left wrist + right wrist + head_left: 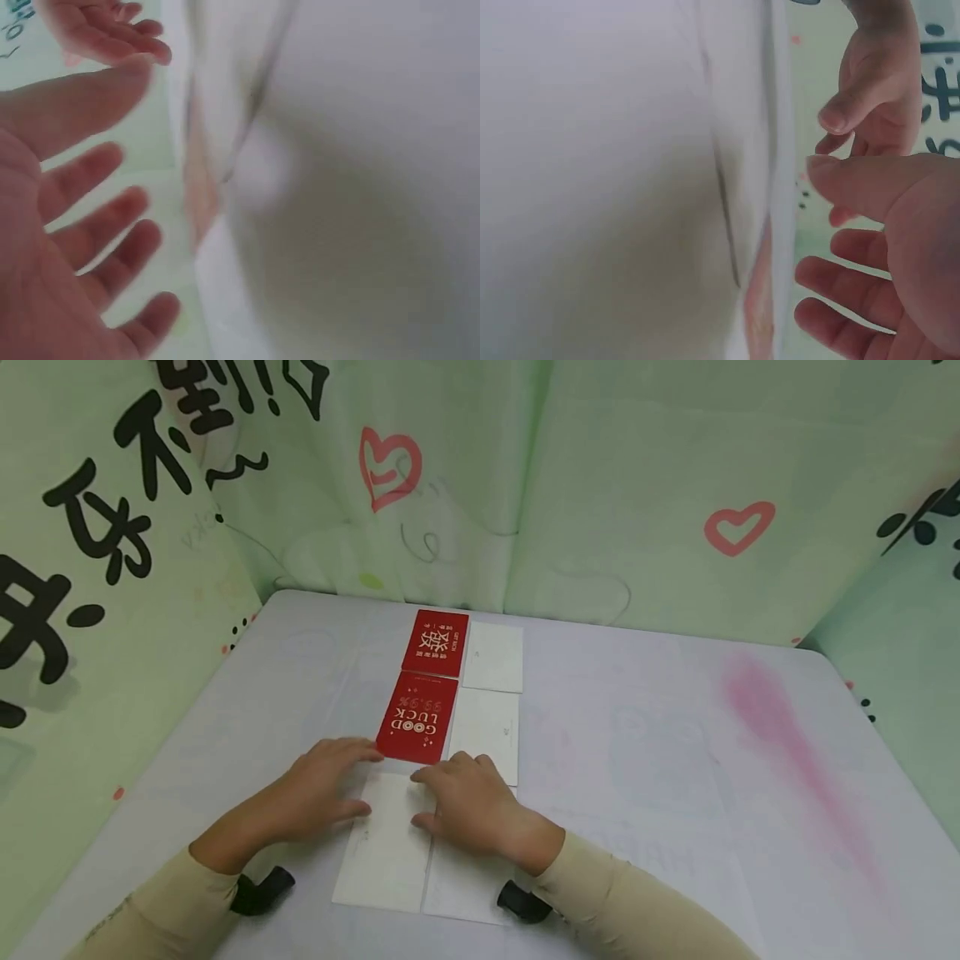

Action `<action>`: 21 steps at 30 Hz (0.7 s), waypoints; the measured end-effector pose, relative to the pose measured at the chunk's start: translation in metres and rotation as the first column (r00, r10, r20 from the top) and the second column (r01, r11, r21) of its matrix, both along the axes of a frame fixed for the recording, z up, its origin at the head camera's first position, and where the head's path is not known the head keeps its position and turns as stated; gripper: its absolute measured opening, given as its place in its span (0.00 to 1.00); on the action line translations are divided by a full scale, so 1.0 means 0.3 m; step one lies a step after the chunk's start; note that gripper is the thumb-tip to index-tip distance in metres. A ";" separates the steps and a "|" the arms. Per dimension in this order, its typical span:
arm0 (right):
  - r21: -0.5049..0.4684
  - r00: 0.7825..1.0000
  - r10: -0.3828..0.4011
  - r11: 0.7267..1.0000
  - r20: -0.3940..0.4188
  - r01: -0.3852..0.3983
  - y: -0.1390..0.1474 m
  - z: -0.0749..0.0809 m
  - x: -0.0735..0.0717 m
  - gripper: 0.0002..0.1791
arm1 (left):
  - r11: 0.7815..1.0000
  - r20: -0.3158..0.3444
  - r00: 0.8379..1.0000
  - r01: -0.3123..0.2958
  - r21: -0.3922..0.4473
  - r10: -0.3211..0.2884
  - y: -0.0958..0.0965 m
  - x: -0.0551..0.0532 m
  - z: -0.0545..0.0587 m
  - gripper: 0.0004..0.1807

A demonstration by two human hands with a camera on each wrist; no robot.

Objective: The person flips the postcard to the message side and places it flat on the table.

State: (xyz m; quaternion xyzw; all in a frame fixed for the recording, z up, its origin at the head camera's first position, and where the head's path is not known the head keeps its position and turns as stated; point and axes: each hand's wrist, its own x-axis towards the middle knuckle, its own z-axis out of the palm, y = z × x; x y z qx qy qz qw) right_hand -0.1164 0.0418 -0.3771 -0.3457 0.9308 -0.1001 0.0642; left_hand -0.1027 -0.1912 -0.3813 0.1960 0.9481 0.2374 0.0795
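Beige sleeves [637,885] lie nearest, black wrist cameras [261,892] beneath them, and both the left hand [318,789] and right hand [476,802] have thumb and fingers widely parted. Between them on the surface [637,760] lies a white card [386,852]; the right hand partly hides its white neighbour [461,893], with two red cards [415,714] and more white cards [492,657] beyond.

Pale-lettered red cards [417,717], white cards [388,852], pink-streaked white table [637,735]

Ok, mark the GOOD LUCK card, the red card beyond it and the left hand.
GOOD LUCK card [417,717], head view, middle of face.
Far red card [436,643], head view, middle of face.
Left hand [317,793], head view, its back.
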 end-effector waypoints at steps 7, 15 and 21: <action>0.037 0.996 -0.094 0.995 0.008 0.094 0.000 0.031 -0.163 0.31 | 0.999 0.066 0.997 -0.032 0.007 0.031 0.018 -0.172 0.010 0.40; 0.162 0.986 -0.152 0.977 0.065 0.140 -0.025 -0.027 -0.252 0.42 | 0.995 0.159 0.987 -0.010 -0.096 0.025 0.061 -0.305 -0.041 0.52; 0.169 0.992 -0.120 0.979 0.023 0.115 -0.037 -0.040 -0.254 0.40 | 0.992 0.150 0.988 -0.031 -0.120 0.049 0.062 -0.298 -0.046 0.52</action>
